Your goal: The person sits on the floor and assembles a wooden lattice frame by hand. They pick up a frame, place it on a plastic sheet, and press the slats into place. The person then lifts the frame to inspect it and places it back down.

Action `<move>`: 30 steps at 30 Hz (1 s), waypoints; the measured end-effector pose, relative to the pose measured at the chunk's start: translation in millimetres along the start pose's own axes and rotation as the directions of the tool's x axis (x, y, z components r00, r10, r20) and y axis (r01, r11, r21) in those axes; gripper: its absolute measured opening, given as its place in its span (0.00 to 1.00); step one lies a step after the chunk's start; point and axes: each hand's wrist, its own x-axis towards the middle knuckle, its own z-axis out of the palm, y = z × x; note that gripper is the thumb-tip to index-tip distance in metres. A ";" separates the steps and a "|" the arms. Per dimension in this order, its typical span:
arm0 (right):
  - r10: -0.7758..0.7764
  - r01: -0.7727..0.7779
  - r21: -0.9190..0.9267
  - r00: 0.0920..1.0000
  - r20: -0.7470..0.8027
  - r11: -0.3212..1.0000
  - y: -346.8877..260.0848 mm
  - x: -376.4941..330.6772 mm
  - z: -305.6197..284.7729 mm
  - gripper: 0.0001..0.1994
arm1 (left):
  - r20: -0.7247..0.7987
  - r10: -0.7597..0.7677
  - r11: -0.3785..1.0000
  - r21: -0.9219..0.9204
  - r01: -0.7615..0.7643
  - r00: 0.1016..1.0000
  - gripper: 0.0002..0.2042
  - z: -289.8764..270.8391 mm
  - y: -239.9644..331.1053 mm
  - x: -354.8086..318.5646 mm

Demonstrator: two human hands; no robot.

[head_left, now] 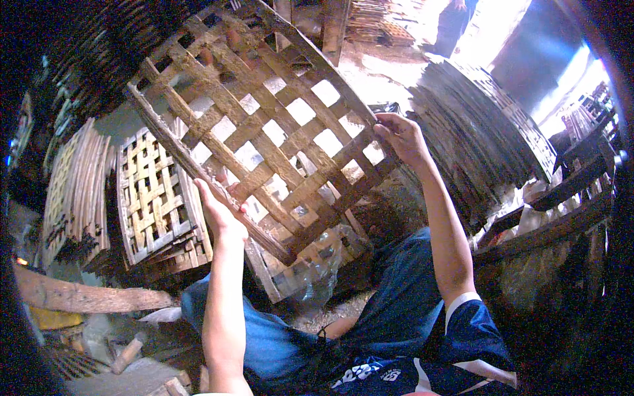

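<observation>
As the lattice panel (249, 130) slants lengthwise down-right, left fingers (205, 193) and right fingers (394, 121) clasp it.

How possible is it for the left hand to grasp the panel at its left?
Probably no: the left hand grips the raised panel, though the left panel looks near and uncovered.

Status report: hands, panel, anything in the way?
Left hand, right hand gripping opposite edges. Woven lattice panel tilted. Lower frame partly hidden behind it; nothing visibly blocking.
</observation>
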 end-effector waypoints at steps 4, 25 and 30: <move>0.003 -0.003 0.004 0.999 -0.041 1.000 -2.4 -0.4 1.6 0.16 | -0.082 0.046 0.999 0.002 -0.046 0.996 0.36 15.6 1.7 -8.0; -0.069 0.010 -0.252 0.972 -0.225 0.968 -6.7 12.8 13.0 0.06 | -0.013 -0.026 0.998 -0.060 0.025 1.000 0.35 -6.3 -3.1 9.1; 0.028 0.037 0.121 0.870 -0.493 0.992 17.6 18.8 -5.9 0.12 | -0.082 0.038 0.999 0.002 -0.038 0.996 0.34 2.8 4.7 -2.2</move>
